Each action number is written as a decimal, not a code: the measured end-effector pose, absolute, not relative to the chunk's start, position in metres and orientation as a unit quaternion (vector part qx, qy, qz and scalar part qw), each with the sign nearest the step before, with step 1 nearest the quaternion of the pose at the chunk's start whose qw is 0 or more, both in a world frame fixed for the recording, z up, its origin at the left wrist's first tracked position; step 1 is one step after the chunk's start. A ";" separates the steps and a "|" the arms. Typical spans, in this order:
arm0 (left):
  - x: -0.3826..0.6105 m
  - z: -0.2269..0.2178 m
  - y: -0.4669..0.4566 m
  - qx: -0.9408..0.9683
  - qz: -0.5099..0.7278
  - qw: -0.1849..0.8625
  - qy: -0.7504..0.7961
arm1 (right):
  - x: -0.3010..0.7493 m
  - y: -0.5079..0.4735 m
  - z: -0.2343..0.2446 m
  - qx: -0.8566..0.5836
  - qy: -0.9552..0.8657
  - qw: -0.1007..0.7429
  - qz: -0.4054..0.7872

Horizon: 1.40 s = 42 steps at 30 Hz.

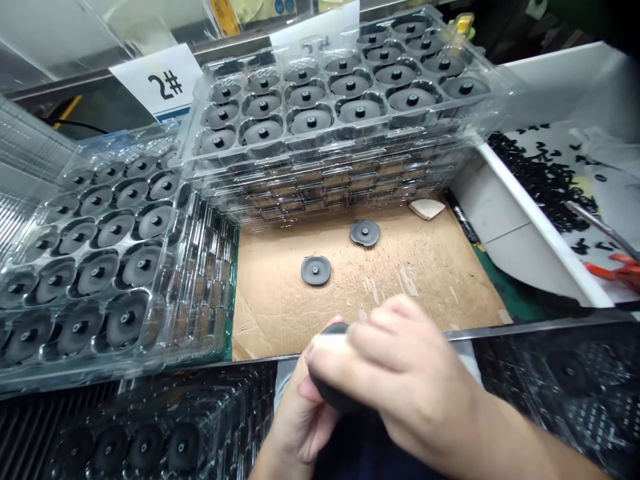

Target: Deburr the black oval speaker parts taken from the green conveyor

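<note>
My left hand (300, 417) and my right hand (400, 373) meet near the bottom middle, both closed around one dark grey rubber disc (334, 397), which is mostly hidden by my fingers. Two loose grey discs lie on the cardboard sheet (430, 267) ahead of my hands: one disc (315, 271) nearer, another disc (365, 233) farther back. Clear plastic trays full of the same discs stand around: a stack of trays (325, 127) at the back and a tray (100, 247) on the left.
A white bin (530, 220) at the right holds several small black parts and a red-handled tool (617, 270). Dark trays with discs (140, 440) sit at the lower left and dark trays (565, 380) at the lower right. A "2#" label (163, 83) stands behind.
</note>
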<state>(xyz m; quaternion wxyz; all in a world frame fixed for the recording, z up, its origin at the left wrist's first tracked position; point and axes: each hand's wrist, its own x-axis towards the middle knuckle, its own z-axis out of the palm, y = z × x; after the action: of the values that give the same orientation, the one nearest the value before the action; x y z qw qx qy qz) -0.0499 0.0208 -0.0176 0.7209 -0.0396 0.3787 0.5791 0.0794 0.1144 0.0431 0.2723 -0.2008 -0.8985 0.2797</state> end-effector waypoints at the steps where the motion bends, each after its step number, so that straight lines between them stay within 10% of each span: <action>1: -0.049 -0.016 0.020 -0.033 0.576 0.725 0.377 | 0.076 0.120 0.042 -0.138 -0.903 0.265 0.308; 13: -0.056 -0.003 0.019 -0.032 0.574 0.768 0.282 | 0.092 0.131 -0.082 -0.467 -0.727 0.318 0.389; 23: -0.055 -0.006 0.020 0.010 0.588 0.759 0.279 | 0.092 0.126 -0.048 -0.451 -0.687 0.344 0.454; 32: -0.046 -0.025 0.018 0.433 0.600 0.328 0.587 | 0.094 0.116 -0.047 -0.448 -0.661 0.338 0.499; 42: -0.060 -0.018 0.018 0.406 0.562 0.450 0.563 | 0.102 0.113 -0.001 -0.318 -0.583 0.166 0.729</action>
<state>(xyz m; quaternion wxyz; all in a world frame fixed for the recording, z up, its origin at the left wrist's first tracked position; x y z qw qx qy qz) -0.0602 0.0183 -0.0176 0.4502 0.4058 0.5633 0.5616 0.1024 0.1133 -0.0010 0.1662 -0.3179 -0.5834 0.7287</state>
